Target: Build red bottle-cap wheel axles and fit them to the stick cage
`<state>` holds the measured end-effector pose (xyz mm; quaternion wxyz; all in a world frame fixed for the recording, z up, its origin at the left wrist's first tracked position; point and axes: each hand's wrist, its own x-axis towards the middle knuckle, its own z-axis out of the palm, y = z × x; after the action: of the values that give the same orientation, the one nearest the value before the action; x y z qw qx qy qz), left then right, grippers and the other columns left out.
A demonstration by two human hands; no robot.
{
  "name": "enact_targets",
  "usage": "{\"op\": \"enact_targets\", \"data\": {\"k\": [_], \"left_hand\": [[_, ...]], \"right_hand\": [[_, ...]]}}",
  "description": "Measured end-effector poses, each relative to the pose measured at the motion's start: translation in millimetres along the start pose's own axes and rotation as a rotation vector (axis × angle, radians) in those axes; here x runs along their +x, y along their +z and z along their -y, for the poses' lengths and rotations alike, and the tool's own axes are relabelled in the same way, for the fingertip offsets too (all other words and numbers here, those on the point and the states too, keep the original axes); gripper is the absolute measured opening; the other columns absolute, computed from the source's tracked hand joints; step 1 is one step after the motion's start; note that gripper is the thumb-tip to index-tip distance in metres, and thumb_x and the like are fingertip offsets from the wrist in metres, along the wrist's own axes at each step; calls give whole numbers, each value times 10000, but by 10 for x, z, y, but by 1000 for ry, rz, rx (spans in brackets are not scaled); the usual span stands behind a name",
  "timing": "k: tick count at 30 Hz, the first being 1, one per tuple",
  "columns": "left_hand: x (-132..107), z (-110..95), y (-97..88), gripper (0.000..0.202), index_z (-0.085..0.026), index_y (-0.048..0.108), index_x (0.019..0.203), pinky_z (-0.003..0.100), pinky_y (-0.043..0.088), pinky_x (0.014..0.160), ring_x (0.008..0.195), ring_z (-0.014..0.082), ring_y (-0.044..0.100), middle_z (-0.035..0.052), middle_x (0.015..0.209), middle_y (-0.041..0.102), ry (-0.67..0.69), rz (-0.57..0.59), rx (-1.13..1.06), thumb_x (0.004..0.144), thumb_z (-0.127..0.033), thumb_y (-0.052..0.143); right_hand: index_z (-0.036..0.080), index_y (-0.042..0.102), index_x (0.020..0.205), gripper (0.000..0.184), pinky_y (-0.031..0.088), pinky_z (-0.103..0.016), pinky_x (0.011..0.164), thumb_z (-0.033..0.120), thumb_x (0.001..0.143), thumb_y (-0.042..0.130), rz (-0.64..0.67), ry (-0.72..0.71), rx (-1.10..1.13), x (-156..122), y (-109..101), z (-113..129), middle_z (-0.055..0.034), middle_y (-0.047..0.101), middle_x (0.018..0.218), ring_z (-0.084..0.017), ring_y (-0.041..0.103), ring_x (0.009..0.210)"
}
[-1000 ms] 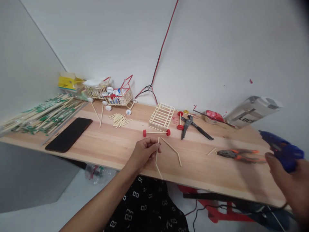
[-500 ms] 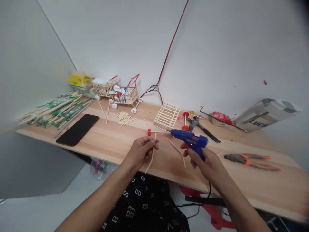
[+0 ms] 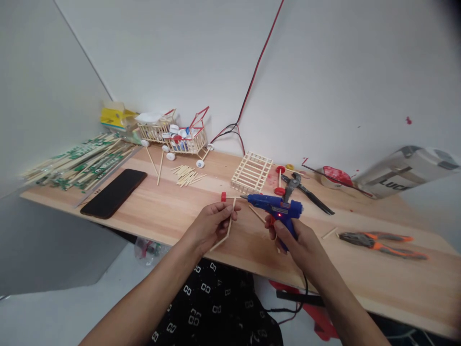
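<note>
My left hand [image 3: 216, 222] pinches a thin bent wooden stick [image 3: 229, 230] near its upper end. My right hand [image 3: 288, 235] grips a blue hot glue gun [image 3: 275, 203] by its handle, a red light glowing on its side. The gun's nozzle points left, close to the stick's upper tip; whether they touch I cannot tell. Just behind lies a stick axle with a red bottle-cap wheel [image 3: 224, 196], its right part hidden by the gun. A second stick [image 3: 256, 214] rests on the table, partly covered by my right hand. Further back sits a small stick-built basket [image 3: 252, 172].
Pliers with orange handles [image 3: 383, 242] lie right, black pliers [image 3: 308, 191] behind the gun. A phone [image 3: 114, 193], short sticks [image 3: 186, 176] and wrapped chopsticks [image 3: 82, 161] lie left. Finished stick carts [image 3: 187, 140] stand at the back, a grey can [image 3: 403, 170] far right. The gun's cord hangs below the table edge.
My right hand has brought the glue gun left, its nozzle now nearer the stick's tip. In my left hand, the stick's lower end has swung slightly left.
</note>
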<state>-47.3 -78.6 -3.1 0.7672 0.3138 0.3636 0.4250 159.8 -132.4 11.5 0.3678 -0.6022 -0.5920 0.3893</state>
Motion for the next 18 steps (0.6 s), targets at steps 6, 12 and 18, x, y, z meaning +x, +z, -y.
{"op": "enact_targets", "data": {"k": [6,12,18], "left_hand": [[21,7,-9,251,-102,669,829,152,201,410,483,23,359,2,670,570,-6,10,-25,691,-288,764],[32,13,-24,267,-100,658,826,159,225,394,462,23,372,10,681,597,50,-9,9,682,-298,765],[19,-36,-69,237,-118,649,796,167,216,375,425,27,392,20,697,638,136,-101,186,706,-324,726]], "right_hand": [[152,587,977,438,401,-242,479,561,876,468,-2,37,50,-18,38,22,-52,627,782,-115,514,550],[156,591,1006,416,418,-246,486,531,889,457,-13,6,-25,9,55,0,-71,655,817,-139,574,596],[167,607,930,397,442,-274,508,525,884,442,-36,-1,-214,145,83,20,-45,653,700,-167,599,580]]}}
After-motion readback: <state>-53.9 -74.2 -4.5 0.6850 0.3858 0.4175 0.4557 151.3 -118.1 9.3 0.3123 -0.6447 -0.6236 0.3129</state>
